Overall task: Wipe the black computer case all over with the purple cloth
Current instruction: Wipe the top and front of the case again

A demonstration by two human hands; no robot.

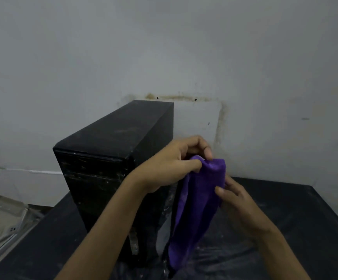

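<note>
The thumb and curled fingers (205, 151) of the left hand (170, 164) are pinching the top fold of the purple cloth (194, 211), closed tight on the bunched fabric. Lower down, the right hand (240, 201) is gripping the cloth's right edge, its thumb lying on the front face and its fingers curling round behind (their tips are hidden by the fabric). The cloth is hanging between the two hands in a long, loose drape, its lower end reaching down to the table (309, 215) near the bottom of the view; whether it is touching the top there cannot be told.

Both bare forearms are reaching in from the bottom edge, the left one crossing in front of the black computer case (107, 142). The case is standing upright on the left part of the dark, dust-flecked table, its scuffed front panel facing the camera and its far end close to the wall (184, 47). The cloth is hanging just beside the case's right side.

The grey wall is showing brown stains (221, 122) behind the case. On the floor at left, a white cable (32, 171) is running along the wall's foot, and a power strip (12, 229) is lying nearer the camera.
</note>
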